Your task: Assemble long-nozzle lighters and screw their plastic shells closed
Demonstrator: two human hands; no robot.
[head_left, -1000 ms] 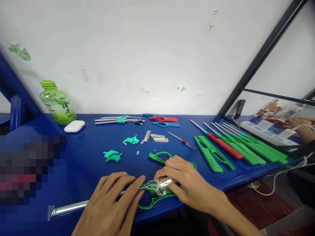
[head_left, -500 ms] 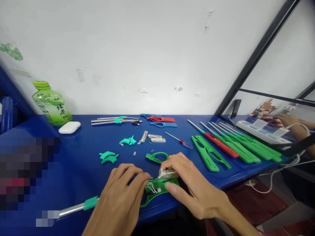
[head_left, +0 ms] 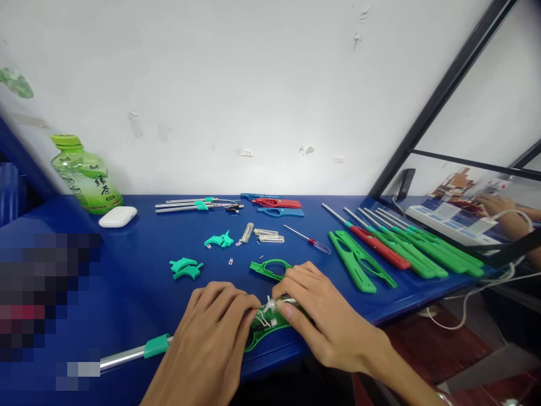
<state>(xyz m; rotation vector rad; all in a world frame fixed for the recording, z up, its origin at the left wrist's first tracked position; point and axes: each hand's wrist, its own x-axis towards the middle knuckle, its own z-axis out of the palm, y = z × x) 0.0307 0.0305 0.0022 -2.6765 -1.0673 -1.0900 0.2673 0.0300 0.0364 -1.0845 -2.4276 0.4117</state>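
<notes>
My left hand (head_left: 209, 338) is closed over the front end of an open green lighter casing half (head_left: 267, 339) at the table's near edge. A silver lighter tube (head_left: 122, 358) with a turquoise collar (head_left: 157, 345) sticks out on its left side. White wires (head_left: 262, 320) lie inside the casing. Between thumb and fingers, my right hand (head_left: 333, 324) pinches a clear fuel tank (head_left: 285, 301), which sits low over the casing; whether it is seated is hidden. Just beyond the fingers lies another green casing half (head_left: 267, 272).
Turquoise triggers (head_left: 186, 269), clear tanks (head_left: 271, 238) and a screwdriver (head_left: 313, 242) lie mid-table. Several long lighters (head_left: 414, 254) and green casing pieces (head_left: 351, 265) are at right. A bottle (head_left: 87, 177) and white case (head_left: 118, 216) stand at left.
My right hand has brought the fuel tank down and slightly left, closer to the casing. The right thumb now rests on top of the tank. My left hand stays in place.
</notes>
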